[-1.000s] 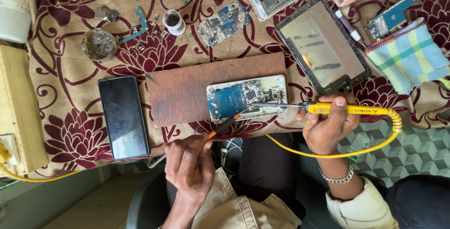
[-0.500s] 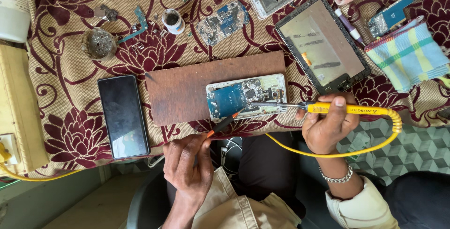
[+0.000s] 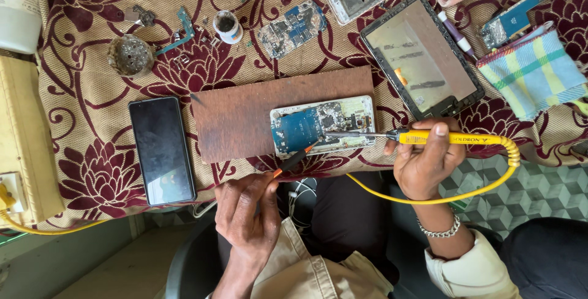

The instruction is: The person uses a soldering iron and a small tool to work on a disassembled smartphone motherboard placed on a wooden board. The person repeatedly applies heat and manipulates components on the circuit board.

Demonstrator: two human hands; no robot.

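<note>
**Two tools meet on an opened phone**

The right hand (image 3: 429, 164) closes its grip on a yellow soldering iron (image 3: 453, 138), tip reaching toward nine o'clock onto the opened phone (image 3: 323, 124). The left hand (image 3: 248, 213) pinches a thin orange-tipped tool (image 3: 294, 159), pointing toward two o'clock at the phone's lower edge. The phone lies on a brown board (image 3: 245, 115) on the cloth-covered surface (image 3: 92, 170), with a black phone (image 3: 162, 149) at the board's nine o'clock.

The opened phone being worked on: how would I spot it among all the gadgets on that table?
Find the brown wooden board in the middle of the flowered cloth. The opened phone lies at the board's right end, with a soldering iron in the right hand reaching onto it. Unlike the black phone left of the board, its blue circuit board shows.
</note>
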